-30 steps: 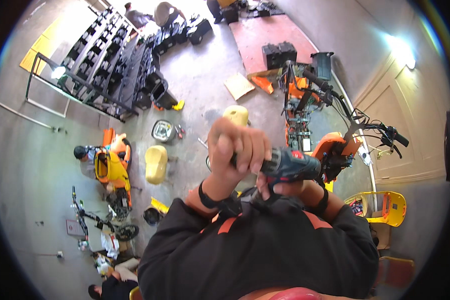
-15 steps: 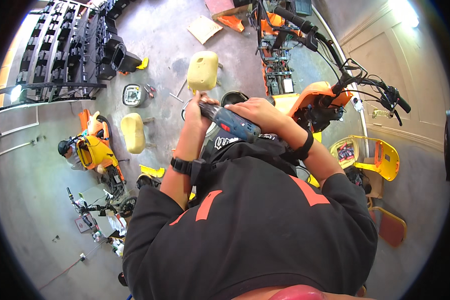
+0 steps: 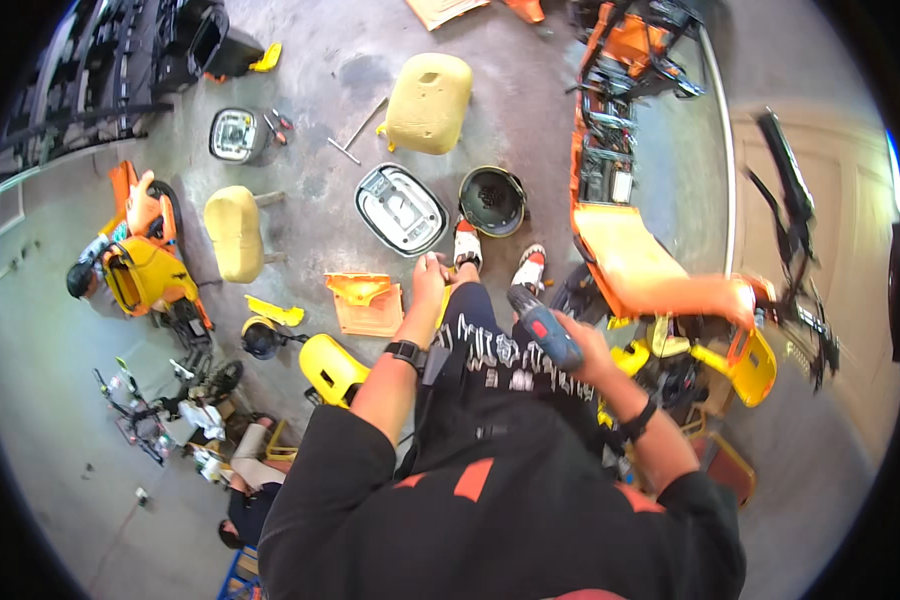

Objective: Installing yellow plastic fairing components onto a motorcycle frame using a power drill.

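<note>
My right hand point(image 3: 583, 345) grips a dark blue cordless drill point(image 3: 545, 330) with a red patch, pointing forward, in front of my right thigh. My left hand point(image 3: 433, 272) is apart from the drill, above my left leg, with its fingers curled in; what it holds, if anything, is too small to make out. Just beyond my feet lie an oval silver-and-black part point(image 3: 400, 208) and a round black bowl-like part point(image 3: 492, 200). An orange panel point(image 3: 363, 302) lies left of my left hand.
An orange scooter frame point(image 3: 625, 245) stands close on my right. Around me are yellow seat pads point(image 3: 428, 100), a yellow body panel point(image 3: 335, 368), a partly dismantled scooter point(image 3: 150, 280), black bins point(image 3: 210, 55) and, at lower left, another person point(image 3: 255, 480).
My hands have separated and lowered, the left leaving the drill, the right keeping it. The view has tilted down, so my legs, feet and nearby floor parts now show.
</note>
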`<state>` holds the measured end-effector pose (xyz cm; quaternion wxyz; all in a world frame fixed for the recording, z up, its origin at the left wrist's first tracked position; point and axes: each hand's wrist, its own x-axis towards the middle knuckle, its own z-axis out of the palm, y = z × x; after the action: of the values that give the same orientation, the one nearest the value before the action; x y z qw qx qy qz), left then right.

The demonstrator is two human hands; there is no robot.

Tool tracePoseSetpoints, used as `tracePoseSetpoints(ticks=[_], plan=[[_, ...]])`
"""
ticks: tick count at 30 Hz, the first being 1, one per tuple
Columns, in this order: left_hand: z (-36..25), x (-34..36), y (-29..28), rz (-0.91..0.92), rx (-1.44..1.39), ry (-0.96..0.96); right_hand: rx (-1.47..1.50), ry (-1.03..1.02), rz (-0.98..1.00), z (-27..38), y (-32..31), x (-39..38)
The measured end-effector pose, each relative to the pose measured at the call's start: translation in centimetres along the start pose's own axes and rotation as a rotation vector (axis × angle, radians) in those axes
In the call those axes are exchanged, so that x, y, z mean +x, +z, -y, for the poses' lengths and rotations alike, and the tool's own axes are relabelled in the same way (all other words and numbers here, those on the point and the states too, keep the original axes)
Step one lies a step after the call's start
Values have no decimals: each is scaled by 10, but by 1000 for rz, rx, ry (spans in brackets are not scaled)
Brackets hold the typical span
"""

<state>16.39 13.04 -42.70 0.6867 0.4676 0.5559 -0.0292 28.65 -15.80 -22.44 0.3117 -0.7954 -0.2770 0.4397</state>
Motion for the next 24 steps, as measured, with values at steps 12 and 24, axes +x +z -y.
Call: tracePoseSetpoints(ticks=[12,24], plan=[[80,341,-104,150,1407,22,1600,977,-674,-132,175,175],[190,448,-107,-209,1304,27,1559,1312,-497,-164,248,212]])
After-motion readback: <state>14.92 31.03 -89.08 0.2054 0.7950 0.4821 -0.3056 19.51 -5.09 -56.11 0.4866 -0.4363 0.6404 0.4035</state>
